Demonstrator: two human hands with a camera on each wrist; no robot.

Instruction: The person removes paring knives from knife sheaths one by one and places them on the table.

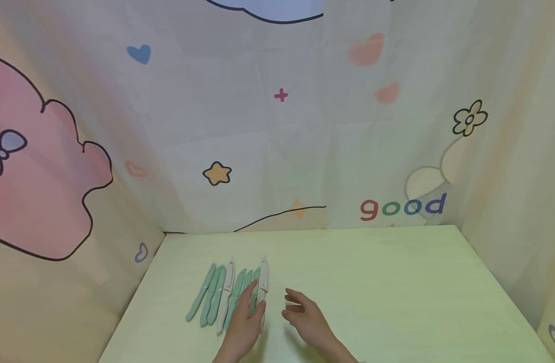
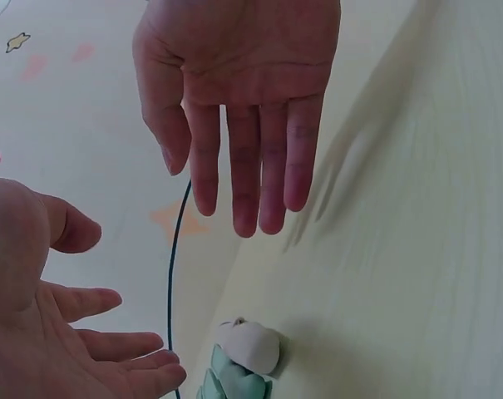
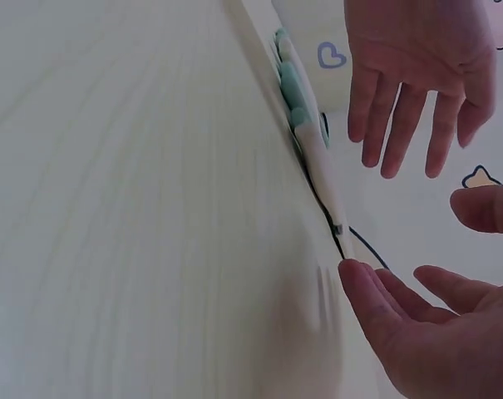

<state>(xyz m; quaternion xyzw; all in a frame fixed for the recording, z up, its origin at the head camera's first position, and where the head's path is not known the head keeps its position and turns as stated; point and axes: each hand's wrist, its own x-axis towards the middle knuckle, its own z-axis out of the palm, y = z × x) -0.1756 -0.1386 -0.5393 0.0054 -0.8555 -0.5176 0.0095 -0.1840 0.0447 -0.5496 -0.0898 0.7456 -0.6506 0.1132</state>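
A row of several pale green knives (image 1: 209,295) lies on the left part of the table, handles toward the near side. Among them is a white knife (image 1: 228,290), and a second white knife (image 1: 263,277) forms the right end of the row. My left hand (image 1: 243,322) hovers over the right end, hiding parts of the knives there, its fingers loosely extended and holding nothing. To the right of the row, my right hand (image 1: 308,318) hangs above the table with relaxed, slightly bent fingers and nothing in them. Both palms face each other in the wrist views.
The pale green wood-grain table (image 1: 386,282) ends at a printed cloth backdrop (image 1: 268,126). Cloth also hangs along the left and right sides. The word "good" and small drawings decorate it.
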